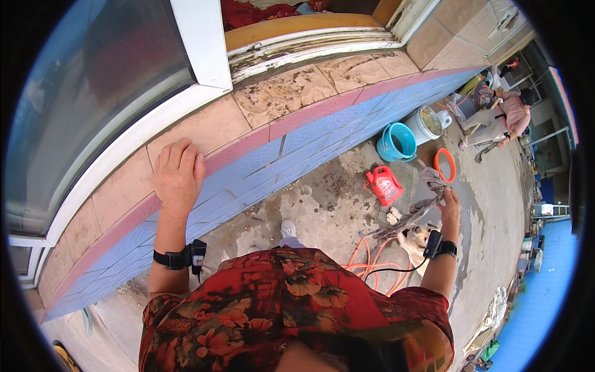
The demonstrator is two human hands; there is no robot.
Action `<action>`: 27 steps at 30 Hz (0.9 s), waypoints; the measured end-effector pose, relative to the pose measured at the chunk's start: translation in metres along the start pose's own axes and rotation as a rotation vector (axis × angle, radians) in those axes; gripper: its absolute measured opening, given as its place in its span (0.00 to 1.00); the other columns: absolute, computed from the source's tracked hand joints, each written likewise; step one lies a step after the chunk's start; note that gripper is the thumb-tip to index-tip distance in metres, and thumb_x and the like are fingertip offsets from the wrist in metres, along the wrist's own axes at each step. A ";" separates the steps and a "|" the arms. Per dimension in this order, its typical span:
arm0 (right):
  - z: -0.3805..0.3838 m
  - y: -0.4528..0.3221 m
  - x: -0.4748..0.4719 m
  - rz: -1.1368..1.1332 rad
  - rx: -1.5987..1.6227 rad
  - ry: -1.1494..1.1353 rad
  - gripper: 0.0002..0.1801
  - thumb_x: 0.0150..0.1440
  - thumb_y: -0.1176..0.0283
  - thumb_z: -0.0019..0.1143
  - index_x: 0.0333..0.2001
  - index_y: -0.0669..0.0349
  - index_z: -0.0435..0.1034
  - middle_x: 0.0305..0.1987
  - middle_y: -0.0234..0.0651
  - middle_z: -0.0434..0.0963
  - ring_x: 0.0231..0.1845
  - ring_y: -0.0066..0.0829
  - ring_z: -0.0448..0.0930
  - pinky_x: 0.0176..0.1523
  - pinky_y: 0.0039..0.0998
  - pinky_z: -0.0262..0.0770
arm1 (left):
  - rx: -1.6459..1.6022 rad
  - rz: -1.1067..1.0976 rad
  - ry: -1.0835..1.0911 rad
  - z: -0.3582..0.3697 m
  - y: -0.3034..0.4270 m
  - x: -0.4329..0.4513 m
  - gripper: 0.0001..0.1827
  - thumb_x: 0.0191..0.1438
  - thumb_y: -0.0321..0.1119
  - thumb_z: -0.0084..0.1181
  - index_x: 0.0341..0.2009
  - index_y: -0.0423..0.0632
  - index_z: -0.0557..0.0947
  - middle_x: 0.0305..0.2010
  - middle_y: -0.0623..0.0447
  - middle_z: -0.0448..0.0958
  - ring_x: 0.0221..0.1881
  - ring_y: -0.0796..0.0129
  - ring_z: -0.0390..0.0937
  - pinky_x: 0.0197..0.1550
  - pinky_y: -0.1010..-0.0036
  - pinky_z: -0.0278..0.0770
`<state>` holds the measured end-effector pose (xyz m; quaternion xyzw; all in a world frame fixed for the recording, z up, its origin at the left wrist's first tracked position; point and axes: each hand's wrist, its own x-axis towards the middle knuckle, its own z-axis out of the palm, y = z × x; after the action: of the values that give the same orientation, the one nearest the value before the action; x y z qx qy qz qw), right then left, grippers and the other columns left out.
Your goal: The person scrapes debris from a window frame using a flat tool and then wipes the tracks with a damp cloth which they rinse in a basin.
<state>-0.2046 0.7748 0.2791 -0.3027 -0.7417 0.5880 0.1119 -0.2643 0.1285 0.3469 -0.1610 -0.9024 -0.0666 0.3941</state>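
Note:
My left hand [180, 176] rests on the tiled window sill [204, 125], its fingers curled and nothing visible in them. Out to the right, my right hand [449, 208] is closed on a wet-looking grey cloth [411, 215], which hangs twisted over the ground. Dark mud smears the sill tiles [288, 95] ahead of my left hand, and dirt lines the white window track [316, 46]. The sliding window pane [107, 102] stands at the left, beside the opening.
Along the blue wall stand a turquoise bucket [396, 142] and a white bucket [425, 124]. Nearby are a red jug [385, 185], an orange ring-shaped rim [444, 165], a pale dog [415, 244] and an orange hose [372, 265]. Another person [506, 114] stands at the upper right.

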 end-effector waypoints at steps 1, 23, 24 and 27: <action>0.021 -0.029 -0.005 -0.079 0.114 -0.010 0.09 0.53 0.63 0.48 0.34 0.53 0.69 0.35 0.20 0.72 0.39 0.16 0.68 0.38 0.29 0.65 | -0.004 -0.007 0.007 0.001 -0.001 -0.001 0.09 0.38 0.29 0.55 0.28 0.46 0.73 0.35 0.53 0.71 0.35 0.61 0.69 0.35 0.71 0.67; 0.524 -0.282 -0.049 -1.264 -0.066 -0.708 0.10 0.48 0.73 0.49 0.36 0.63 0.68 0.32 0.49 0.73 0.34 0.45 0.73 0.39 0.31 0.68 | 0.010 -0.096 0.042 -0.003 -0.003 -0.005 0.09 0.35 0.30 0.55 0.26 0.46 0.74 0.34 0.53 0.71 0.35 0.63 0.69 0.35 0.71 0.68; 0.529 -0.276 -0.051 -1.320 -0.182 -0.713 0.11 0.47 0.75 0.48 0.37 0.61 0.69 0.33 0.47 0.73 0.37 0.44 0.72 0.41 0.32 0.67 | 0.010 -0.097 0.038 -0.002 -0.004 -0.004 0.10 0.35 0.30 0.55 0.26 0.46 0.74 0.34 0.53 0.71 0.35 0.62 0.69 0.35 0.71 0.68; 0.537 -0.257 -0.029 -1.590 -0.463 -0.658 0.17 0.43 0.80 0.45 0.39 0.56 0.71 0.37 0.42 0.71 0.47 0.40 0.68 0.48 0.34 0.64 | 0.007 -0.098 0.032 0.000 -0.003 -0.002 0.10 0.35 0.31 0.55 0.27 0.46 0.74 0.34 0.53 0.71 0.35 0.62 0.69 0.35 0.70 0.67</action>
<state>-0.5433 0.2934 0.3740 0.4706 -0.8272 0.2292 0.2041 -0.2640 0.1257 0.3452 -0.1140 -0.9030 -0.0855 0.4052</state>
